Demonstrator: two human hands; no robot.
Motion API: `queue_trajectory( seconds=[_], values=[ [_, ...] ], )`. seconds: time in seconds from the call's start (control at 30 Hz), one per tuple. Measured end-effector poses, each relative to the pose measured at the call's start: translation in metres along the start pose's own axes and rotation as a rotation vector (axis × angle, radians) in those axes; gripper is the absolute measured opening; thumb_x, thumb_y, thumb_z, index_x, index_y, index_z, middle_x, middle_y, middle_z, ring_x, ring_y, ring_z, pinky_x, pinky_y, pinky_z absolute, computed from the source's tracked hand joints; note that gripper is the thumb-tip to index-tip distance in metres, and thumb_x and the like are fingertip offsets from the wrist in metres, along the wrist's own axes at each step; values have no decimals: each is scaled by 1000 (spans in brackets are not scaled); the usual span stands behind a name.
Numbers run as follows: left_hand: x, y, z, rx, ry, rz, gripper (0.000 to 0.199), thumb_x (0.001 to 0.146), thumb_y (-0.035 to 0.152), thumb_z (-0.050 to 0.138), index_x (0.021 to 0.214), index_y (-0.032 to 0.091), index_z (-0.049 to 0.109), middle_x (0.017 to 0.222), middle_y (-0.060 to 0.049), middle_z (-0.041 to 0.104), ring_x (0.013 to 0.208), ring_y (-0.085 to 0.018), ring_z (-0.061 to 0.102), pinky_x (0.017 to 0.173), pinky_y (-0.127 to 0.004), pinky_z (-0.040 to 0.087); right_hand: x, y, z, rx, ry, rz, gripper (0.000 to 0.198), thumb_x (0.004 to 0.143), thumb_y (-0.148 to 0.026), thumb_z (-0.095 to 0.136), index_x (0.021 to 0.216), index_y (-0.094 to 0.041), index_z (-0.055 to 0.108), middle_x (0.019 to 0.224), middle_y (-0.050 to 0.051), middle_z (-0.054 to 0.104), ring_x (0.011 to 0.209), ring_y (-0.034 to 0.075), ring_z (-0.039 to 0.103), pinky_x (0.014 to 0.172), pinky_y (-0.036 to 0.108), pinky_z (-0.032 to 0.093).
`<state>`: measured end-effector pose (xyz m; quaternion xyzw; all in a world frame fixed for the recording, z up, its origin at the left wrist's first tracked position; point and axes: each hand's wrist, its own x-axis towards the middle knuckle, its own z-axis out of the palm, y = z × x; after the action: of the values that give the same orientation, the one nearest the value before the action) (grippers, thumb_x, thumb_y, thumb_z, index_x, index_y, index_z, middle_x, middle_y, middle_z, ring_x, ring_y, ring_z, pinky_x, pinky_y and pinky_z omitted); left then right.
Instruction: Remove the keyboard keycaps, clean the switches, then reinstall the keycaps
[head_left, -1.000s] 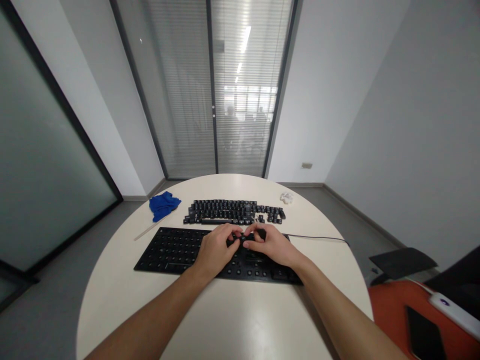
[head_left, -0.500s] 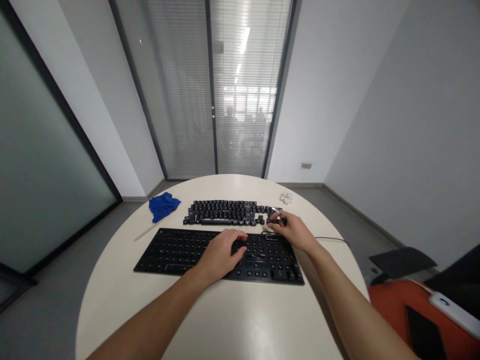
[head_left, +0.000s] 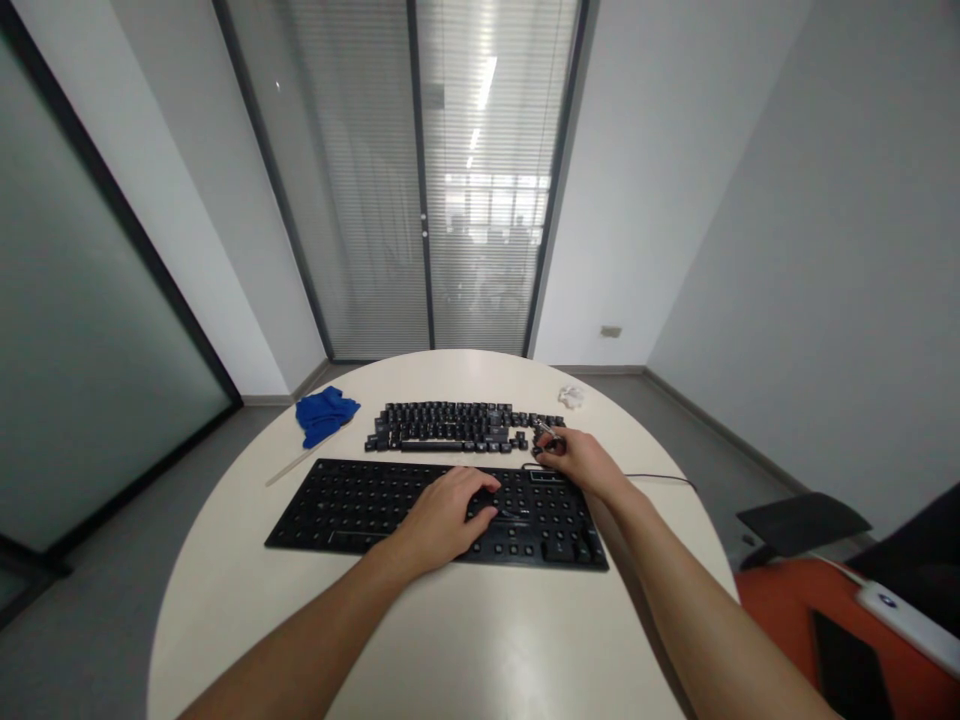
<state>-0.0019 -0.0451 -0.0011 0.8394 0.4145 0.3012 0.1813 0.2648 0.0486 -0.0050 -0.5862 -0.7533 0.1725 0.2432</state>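
From where I stood, the round cream table [head_left: 465, 640] took up most of the space, and across it, in front of the person, lay the black keyboard [head_left: 356, 505], its long axis running left to right, its right end a touch nearer the person and the spacebar slot along the near side. Just beyond, the loose black keycaps [head_left: 442, 420] sat in rows roughly parallel to it, the long spacebar cap facing the keyboard. The left hand [head_left: 448, 515] rested on the keyboard's middle, thumb and fingers parted; the right hand [head_left: 583, 463] was at the right end of the keycaps. A blue cloth [head_left: 325, 415] lay to the left, a crumpled white tissue [head_left: 571, 397] at the far right. Smallest was a shiny slender tool [head_left: 548, 431], pinched in the right hand's fingertips.
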Motion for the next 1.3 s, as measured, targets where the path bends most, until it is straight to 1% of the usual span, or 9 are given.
queue_trajectory(
  seconds=[0.13, 0.33, 0.53, 0.77, 0.97, 1.1, 1.17, 1.2, 1.3],
  values=[
    [0, -1, 1, 5, -1, 6, 25, 87, 17, 64, 112, 22, 62, 112, -5, 68, 107, -22, 60, 95, -37, 48, 0, 5, -1, 0, -3, 16, 20, 73, -33, 71, 90, -21, 72, 74, 1, 68, 68, 18, 61, 63, 26, 40],
    [0, -1, 0, 9, -4, 7, 25, 88, 17, 64, 112, 22, 62, 113, -4, 68, 108, -22, 60, 96, -37, 48, 0, 7, -2, 22, -18, 27, 29, 73, -37, 72, 96, -20, 74, 72, 1, 67, 66, 18, 60, 63, 27, 41],
    [0, 0, 0, 21, -6, 13, 24, 88, 17, 64, 111, 22, 63, 111, -4, 68, 107, -22, 60, 96, -37, 48, 1, 2, 0, -9, -10, 14, 24, 76, -36, 69, 94, -22, 76, 77, 3, 72, 70, 19, 63, 64, 26, 42],
    [0, 1, 0, 21, -19, 49, 15, 89, 18, 62, 103, 22, 66, 107, -5, 69, 105, -23, 60, 95, -38, 48, 4, -6, 4, -74, 24, 34, 25, 78, -36, 66, 98, -22, 74, 80, 5, 73, 72, 20, 65, 64, 26, 41],
    [1, 2, -1, 15, -25, 61, 13, 89, 17, 63, 100, 22, 66, 105, -4, 69, 104, -23, 59, 94, -37, 47, 4, -13, 5, -105, 24, 34, 24, 80, -37, 65, 97, -23, 74, 81, 5, 73, 72, 20, 65, 65, 27, 41],
    [1, 2, -2, 14, -27, 60, 13, 88, 15, 65, 99, 21, 66, 104, -4, 69, 103, -21, 59, 94, -36, 47, 3, -15, 4, -83, 20, 31, 26, 79, -37, 68, 100, -23, 74, 83, 5, 74, 74, 21, 66, 66, 26, 42],
    [1, 3, -2, 15, -32, 62, 14, 87, 15, 65, 100, 21, 66, 106, -4, 69, 104, -22, 59, 95, -37, 47, 2, -16, 0, -54, 40, 16, 27, 83, -42, 64, 97, -21, 74, 84, 6, 74, 77, 22, 66, 68, 27, 43],
    [1, 4, -3, 17, -38, 69, 16, 87, 17, 66, 102, 21, 66, 108, -5, 69, 105, -22, 59, 96, -38, 47, 1, -17, -3, -32, 63, 6, 30, 87, -46, 60, 95, -21, 74, 85, 7, 75, 79, 23, 67, 70, 28, 43],
    [-2, 8, -5, 44, -74, 130, 29, 85, 25, 70, 113, 23, 64, 121, -7, 65, 115, -25, 56, 103, -42, 44, -6, -20, -15, 75, 152, -8, 54, 98, -56, 37, 94, -18, 74, 84, 9, 74, 83, 25, 66, 74, 30, 44]
  ],
)
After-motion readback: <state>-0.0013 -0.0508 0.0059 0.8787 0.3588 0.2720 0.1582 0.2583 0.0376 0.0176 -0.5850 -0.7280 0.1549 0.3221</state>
